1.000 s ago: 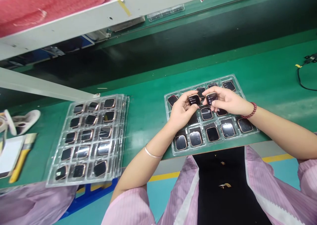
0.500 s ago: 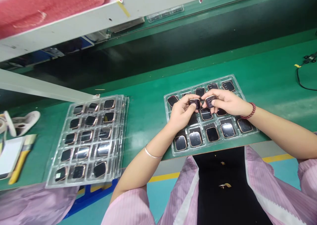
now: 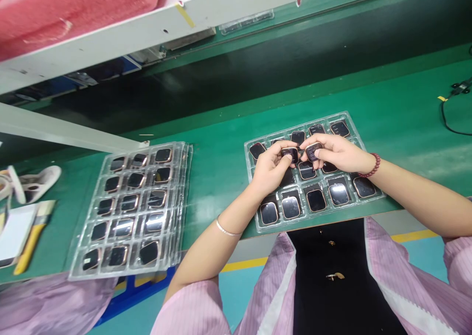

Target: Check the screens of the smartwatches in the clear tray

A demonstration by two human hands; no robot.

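A clear plastic tray (image 3: pixel 285 225) on the green bench holds several square, dark-screened watch bodies with gold rims. Over its middle, my left hand (image 3: pixel 271 167) grips one watch body (image 3: pixel 290 154), thumb on its screen. Close beside it, my right hand (image 3: pixel 341 154) holds a second watch body (image 3: pixel 313 151), whose screen shows small pale text. The two held pieces are side by side above the tray. Among those in the front row is a watch body (image 3: pixel 316 200) lying face up. My hands hide part of the tray's middle row.
A stack of clear trays (image 3: pixel 83 266) with more watch bodies stands at the left. Further left are a yellow-handled brush (image 3: pixel 31 241), a white pad (image 3: pixel 16 234) and a white object (image 3: pixel 42 182). A white shelf beam (image 3: pixel 110 32) crosses above. A black cable (image 3: pixel 444 118) lies right.
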